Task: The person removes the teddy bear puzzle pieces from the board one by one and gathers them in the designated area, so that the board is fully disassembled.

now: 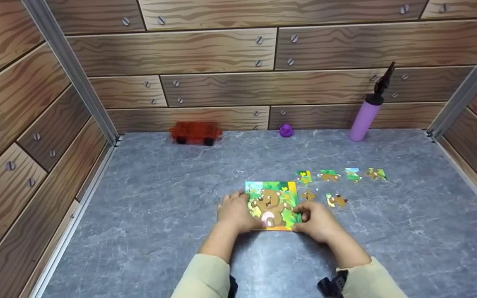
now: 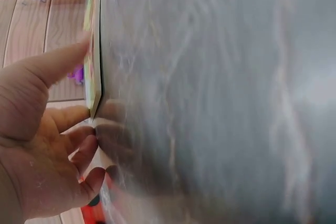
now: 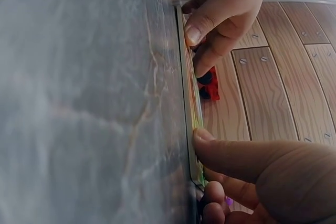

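A square bear jigsaw puzzle (image 1: 272,203) lies on the grey tabletop between both hands. My left hand (image 1: 237,212) holds its left side, thumb at the near edge and fingers along the left edge. In the left wrist view, the thumb (image 2: 63,61) touches the face of the board and the other fingers are curled beside its corner. At the opposite side my right hand (image 1: 318,220) grips the right edge near the close corner. The right wrist view has its thumb (image 3: 226,153) on the board's face and its fingers bent at the edge.
Several loose puzzle pieces lie right of the board, among them a bear-coloured one (image 1: 338,200) and a green one (image 1: 303,176). Along the back wall stand a red toy cart (image 1: 196,132), a small purple object (image 1: 286,130) and a lilac hand pump (image 1: 364,120). Wood-patterned walls enclose the table.
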`<control>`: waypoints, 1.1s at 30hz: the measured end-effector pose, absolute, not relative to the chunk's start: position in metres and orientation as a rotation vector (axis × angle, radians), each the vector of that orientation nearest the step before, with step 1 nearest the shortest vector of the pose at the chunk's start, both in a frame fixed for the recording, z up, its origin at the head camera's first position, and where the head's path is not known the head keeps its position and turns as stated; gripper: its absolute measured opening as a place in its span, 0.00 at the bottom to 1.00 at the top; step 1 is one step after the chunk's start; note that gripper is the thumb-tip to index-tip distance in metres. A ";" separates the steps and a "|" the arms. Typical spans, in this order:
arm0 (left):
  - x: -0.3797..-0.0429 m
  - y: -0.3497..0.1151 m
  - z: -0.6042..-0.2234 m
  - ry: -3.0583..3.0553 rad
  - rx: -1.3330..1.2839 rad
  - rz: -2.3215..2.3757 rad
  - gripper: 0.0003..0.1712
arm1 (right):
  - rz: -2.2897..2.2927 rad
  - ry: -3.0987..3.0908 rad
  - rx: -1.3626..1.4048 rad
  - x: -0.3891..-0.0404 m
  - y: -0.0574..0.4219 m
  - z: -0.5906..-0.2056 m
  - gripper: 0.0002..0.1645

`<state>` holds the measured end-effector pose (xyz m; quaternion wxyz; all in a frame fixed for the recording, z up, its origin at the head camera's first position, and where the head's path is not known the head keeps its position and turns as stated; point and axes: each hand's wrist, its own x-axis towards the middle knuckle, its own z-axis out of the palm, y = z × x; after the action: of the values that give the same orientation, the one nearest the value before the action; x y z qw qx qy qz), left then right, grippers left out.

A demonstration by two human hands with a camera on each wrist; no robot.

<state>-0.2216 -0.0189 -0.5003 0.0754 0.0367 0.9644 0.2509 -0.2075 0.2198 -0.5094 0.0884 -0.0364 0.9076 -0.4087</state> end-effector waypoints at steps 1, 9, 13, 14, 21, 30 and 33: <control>-0.221 -0.018 -0.501 2.896 0.100 0.758 0.55 | -1.217 2.705 -0.117 -0.208 0.220 -0.510 0.25; -0.220 -0.007 -0.504 2.947 0.020 0.710 0.54 | -1.193 2.723 -0.137 -0.209 0.218 -0.508 0.24; -0.220 -0.005 -0.503 2.946 0.000 0.712 0.54 | -1.183 2.725 -0.118 -0.209 0.216 -0.508 0.25; -0.220 -0.005 -0.503 2.945 -0.002 0.711 0.53 | -1.184 2.725 -0.110 -0.209 0.216 -0.508 0.25; -0.220 -0.006 -0.504 2.938 -0.011 0.723 0.53 | -1.243 2.741 -0.089 -0.203 0.213 -0.509 0.25; -0.220 -0.007 -0.504 2.937 -0.013 0.751 0.53 | -1.336 2.741 -0.068 -0.200 0.212 -0.513 0.25; -0.220 -0.008 -0.504 2.938 -0.013 0.752 0.53 | -1.359 2.726 -0.076 -0.199 0.212 -0.512 0.26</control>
<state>-0.2202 -0.0076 -0.5041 0.0546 -0.0042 0.9673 0.2476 -0.1992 0.2121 -0.5119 0.0472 -0.0250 0.8936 -0.4456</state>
